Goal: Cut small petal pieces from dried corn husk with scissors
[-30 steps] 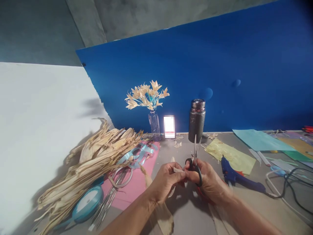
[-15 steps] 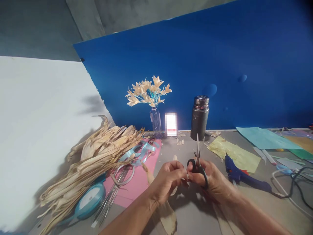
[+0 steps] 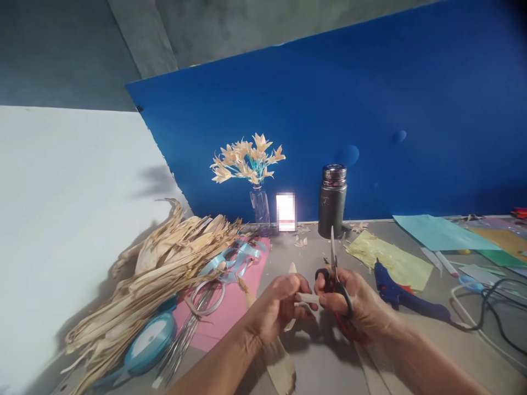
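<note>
Bridging the short gap btwn two hands, a thin pale strip (image 3: 308, 298) is held over the grey counter (image 3: 317, 365), approx. centre, its R end clamped btwn thumb & fingers of the R hand (image 3: 360, 299). Scissors (image 3: 334, 258) w/ dark handles are carried in the same hand, blades pointed up & away; whether they're parted can't be told from this angle. At the strip's other end, the fingers of the L hand (image 3: 274, 310) are curled, thumb raised; whether it's pinched there can't be told.

Judging by the layout, work is prob. midway: pale flowers (image 3: 247, 159) are already stood in a see-through vase (image 3: 260, 207) at the back, w/ scraps (image 3: 302, 241) strewn nearby. Left unworked, it seems: a big heap of dried husks (image 3: 160, 269) at far L, plus a flat husk piece (image 3: 280, 368) seen below the L hand. Blue ribbon (image 3: 242, 257) & thin wires (image 3: 181, 337) are laid out beside the heap.

The counter's rear edge is bounded by a blue board (image 3: 267, 104), w/ a dark flask (image 3: 331, 206) stood before it, beyond the scissor tips. The R side is hemmed by a yellow sheet (image 3: 393, 263) & a blue glue gun (image 3: 407, 304). Most room to move, est., is offered btwn hands & flask.
</note>
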Action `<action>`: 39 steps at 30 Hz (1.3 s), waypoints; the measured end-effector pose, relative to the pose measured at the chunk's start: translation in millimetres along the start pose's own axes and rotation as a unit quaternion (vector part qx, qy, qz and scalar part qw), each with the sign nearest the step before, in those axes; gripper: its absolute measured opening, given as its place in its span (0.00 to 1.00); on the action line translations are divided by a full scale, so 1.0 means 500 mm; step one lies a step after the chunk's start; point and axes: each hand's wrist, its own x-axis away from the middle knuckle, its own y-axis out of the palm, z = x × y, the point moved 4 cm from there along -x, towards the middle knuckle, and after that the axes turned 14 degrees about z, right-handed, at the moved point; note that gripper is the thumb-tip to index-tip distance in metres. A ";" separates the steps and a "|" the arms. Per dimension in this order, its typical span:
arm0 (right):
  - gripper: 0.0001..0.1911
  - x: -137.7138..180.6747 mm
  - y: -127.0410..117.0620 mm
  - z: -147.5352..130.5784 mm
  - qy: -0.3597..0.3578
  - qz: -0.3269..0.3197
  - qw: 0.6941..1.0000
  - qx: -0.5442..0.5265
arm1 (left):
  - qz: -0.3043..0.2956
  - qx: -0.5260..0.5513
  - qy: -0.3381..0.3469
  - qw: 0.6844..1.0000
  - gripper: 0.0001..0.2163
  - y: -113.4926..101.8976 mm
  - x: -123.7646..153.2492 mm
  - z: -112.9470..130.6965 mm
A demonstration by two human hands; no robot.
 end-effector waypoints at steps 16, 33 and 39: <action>0.14 -0.007 -0.006 0.027 -0.013 -0.022 1.000 0.016 | 0.005 -0.031 0.032 0.999 0.20 0.002 0.001 -0.008; 0.10 -0.013 -0.004 0.025 -0.033 0.054 0.997 0.046 | 0.103 -0.022 0.077 0.991 0.15 -0.003 -0.010 -0.012; 0.17 -0.010 0.005 0.020 -0.062 0.103 0.993 -0.002 | 0.107 -0.005 0.098 0.989 0.15 0.000 -0.013 -0.028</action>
